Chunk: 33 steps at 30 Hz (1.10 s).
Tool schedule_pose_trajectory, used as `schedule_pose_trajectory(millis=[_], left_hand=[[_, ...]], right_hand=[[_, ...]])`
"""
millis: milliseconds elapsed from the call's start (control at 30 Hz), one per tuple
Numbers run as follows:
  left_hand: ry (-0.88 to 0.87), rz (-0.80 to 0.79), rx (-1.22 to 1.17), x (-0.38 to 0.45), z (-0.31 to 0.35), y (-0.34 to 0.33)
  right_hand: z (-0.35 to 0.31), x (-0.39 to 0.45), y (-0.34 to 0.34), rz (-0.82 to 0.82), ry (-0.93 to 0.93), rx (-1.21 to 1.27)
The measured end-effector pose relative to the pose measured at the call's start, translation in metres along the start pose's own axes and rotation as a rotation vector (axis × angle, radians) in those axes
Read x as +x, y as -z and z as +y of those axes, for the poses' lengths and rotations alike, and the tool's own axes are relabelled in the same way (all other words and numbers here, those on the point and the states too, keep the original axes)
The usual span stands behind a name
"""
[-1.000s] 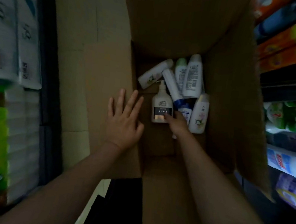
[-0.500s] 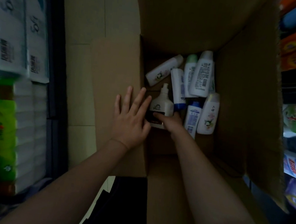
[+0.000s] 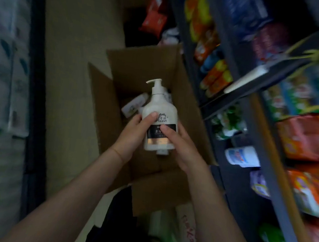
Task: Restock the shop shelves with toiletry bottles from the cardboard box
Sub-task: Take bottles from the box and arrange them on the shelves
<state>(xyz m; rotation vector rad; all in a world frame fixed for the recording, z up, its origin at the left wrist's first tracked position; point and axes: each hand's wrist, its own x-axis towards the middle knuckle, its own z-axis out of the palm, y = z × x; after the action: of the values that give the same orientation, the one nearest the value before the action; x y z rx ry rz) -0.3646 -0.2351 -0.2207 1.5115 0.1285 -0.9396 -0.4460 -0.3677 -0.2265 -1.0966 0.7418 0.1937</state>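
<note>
Item: pump bottle [image 3: 159, 119], white, with a dark label band and a pump head at the top. It is held upright above the open cardboard box [image 3: 186, 96], clear of the box's contents, roughly over its middle.

Left hand [image 3: 133, 136]: the bottle's left side is gripped, the thumb being laid across the front above the label; its fingers are wrapped behind the bottle and are not seen.

Right hand [image 3: 181, 148]: the lower right side of the bottle is gripped, the thumb being pressed on the dark label; its fingers are curled round the back, largely hidden.

Remaining stock: at least one more white bottle [image 3: 134, 106] is seen lying in the box behind the held one; the rest is hidden by the bottle and hands.

Destination: the shop shelves [image 3: 255, 91] stand to the right of the box, already crowded with coloured packs and bottles; this part of the view is blurred and no free slot can be made out.

Handling note, as a judgement: the bottle is best kept upright and supported low on the body, not lifted by the pump neck, so the head is not depressed. It should be carried right, set base-first on a shelf with the label outward, and released only once it stands steady.
</note>
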Motion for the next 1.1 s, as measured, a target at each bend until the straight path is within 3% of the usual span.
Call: schedule_pose_trajectory(millis=[133, 333, 567, 800, 900, 1100], left_hand=[[-0.208, -0.194, -0.079, -0.092, 0.075, -0.075], [-0.550, -0.542, -0.103, -0.266, 0.161, -0.199], [-0.898, -0.991, 0.047, -0.431, 0.196, -0.331], [-1.060, -1.346, 0.310, -0.492, 0.186, -0.396], [-1.145, -1.392, 0.373, -0.512, 0.182, -0.427], [-1.268, -1.372, 0.400, -0.535, 0.163, -0.490]], right_hand=[[-0.065, -0.118, 0.015, 0.057, 0.266, 0.055], [-0.154, -0.341, 0.044, 0.289, 0.759, -0.002], [-0.180, -0.590, 0.091, 0.726, 1.068, -0.250], [-0.138, -0.699, 0.128, 1.182, 1.104, -0.535], [-0.129, -0.726, 0.140, 1.417, 1.102, -0.691], [-0.103, -0.760, 0.160, 1.778, 0.970, -0.661]])
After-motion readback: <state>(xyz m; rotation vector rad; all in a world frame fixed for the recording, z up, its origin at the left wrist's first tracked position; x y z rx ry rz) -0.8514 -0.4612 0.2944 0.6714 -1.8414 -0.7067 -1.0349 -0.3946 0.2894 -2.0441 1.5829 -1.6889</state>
